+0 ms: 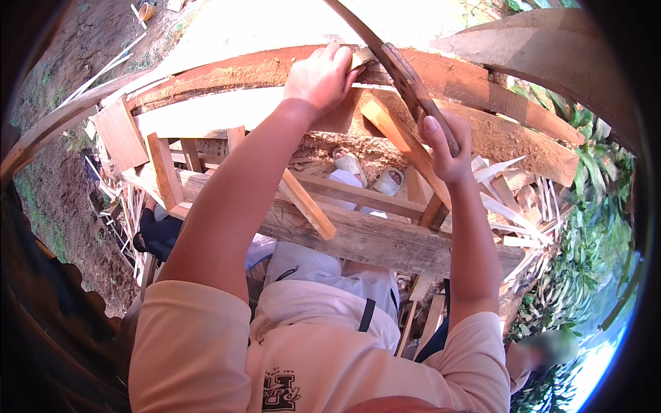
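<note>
Wood block (362, 56), small and pale, sits at the far edge of the counter in the head view, with your left hand (319, 77) closed over its near end, fingers curled. Your right hand (449, 141) is wrapped into a fist around the lower end of a long tool (406, 79), thumb lying along it. That tool is dark, narrow and slightly curved, with a thicker, worn section midway; its upper part passes just beside the block, and you cannot tell whether the two touch.

Your counter is built from rough timber. Its far beam (227, 77) is orange-brown and coarse-grained, and fisheye bending makes it look arched. On its near side, a plank (200, 117) is bleached white by sunlight at the left and brown further right. Closer to your body runs a grey, weathered board (385, 237) with visible grain. Squared sticks (308, 205) slant between the timbers, their cut faces bright orange, and a flat square panel (120, 135) leans at the left end.

You are working outdoors. Thin, splintered offcuts (520, 206) heap up at your right, beside glossy green leaves (599, 179). Bare brown earth (65, 158) with patches of grass spreads at your left, where a person in dark clothing (160, 234) is partly visible. Below the planks show your pale sandals (350, 165).
</note>
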Motion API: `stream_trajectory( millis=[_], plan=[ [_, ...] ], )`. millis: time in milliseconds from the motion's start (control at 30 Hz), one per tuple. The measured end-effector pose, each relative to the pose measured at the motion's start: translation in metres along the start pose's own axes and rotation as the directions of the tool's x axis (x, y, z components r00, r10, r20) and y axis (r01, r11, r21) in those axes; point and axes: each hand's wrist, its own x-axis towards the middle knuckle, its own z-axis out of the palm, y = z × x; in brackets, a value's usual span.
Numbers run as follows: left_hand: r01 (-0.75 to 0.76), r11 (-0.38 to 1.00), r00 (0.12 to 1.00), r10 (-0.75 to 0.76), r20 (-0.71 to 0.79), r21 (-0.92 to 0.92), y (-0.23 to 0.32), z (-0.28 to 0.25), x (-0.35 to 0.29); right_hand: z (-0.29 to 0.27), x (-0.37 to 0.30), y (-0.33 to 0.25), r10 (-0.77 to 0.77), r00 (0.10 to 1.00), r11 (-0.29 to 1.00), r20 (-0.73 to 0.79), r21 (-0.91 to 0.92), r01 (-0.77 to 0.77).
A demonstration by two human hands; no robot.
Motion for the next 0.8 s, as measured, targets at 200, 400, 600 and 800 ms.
stream_trajectory(
  millis=[200,400,600,800],
  plan=[
    [-0.001,1.0,1.0,0.0,0.015,0.028,0.0,0.002,-0.001,0.007,-0.014,-0.021,0.012,1.0,0.996,-0.014,-0.085,-0.013],
    [0.008,1.0,1.0,-0.008,0.01,0.03,-0.001,0.002,-0.002,-0.059,-0.149,-0.077,0.203,0.975,0.967,-0.093,-0.141,-0.214],
    [0.003,1.0,1.0,-0.003,-0.023,0.007,-0.001,0.004,-0.003,-0.057,-0.143,-0.132,0.224,0.972,0.924,-0.077,-0.301,-0.236],
    [-0.06,0.997,0.997,0.058,-0.042,-0.038,-0.001,0.011,0.0,0.002,-0.01,-0.062,0.229,0.97,0.968,-0.084,-0.085,-0.236]
  ],
)
